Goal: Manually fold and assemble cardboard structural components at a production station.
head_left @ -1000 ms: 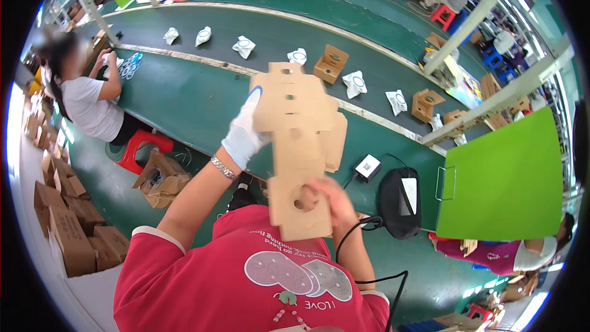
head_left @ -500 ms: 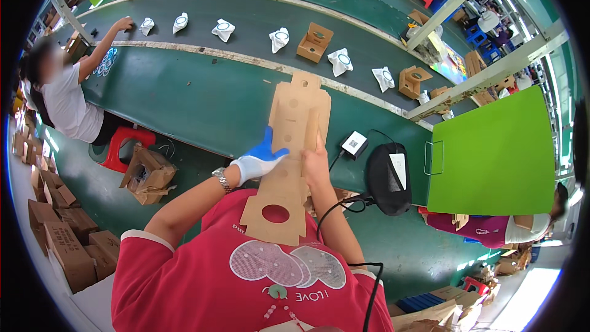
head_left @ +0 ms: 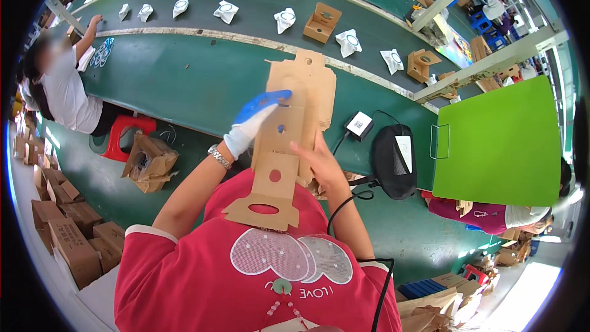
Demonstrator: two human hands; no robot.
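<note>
A factory workshop with a packing line can be recognised. A dark conveyor-like belt (head_left: 255,19) is lined with white wrapped pieces (head_left: 225,11) and open cardboard boxes (head_left: 321,23), and a long green worktop (head_left: 184,74) is set alongside, where cardboard blanks (head_left: 279,160) are handled. A place at the line is taken by a co-worker (head_left: 61,89), plastic stools (head_left: 126,135) are scattered about, and brown cartons (head_left: 75,249) are piled at the left.
</note>
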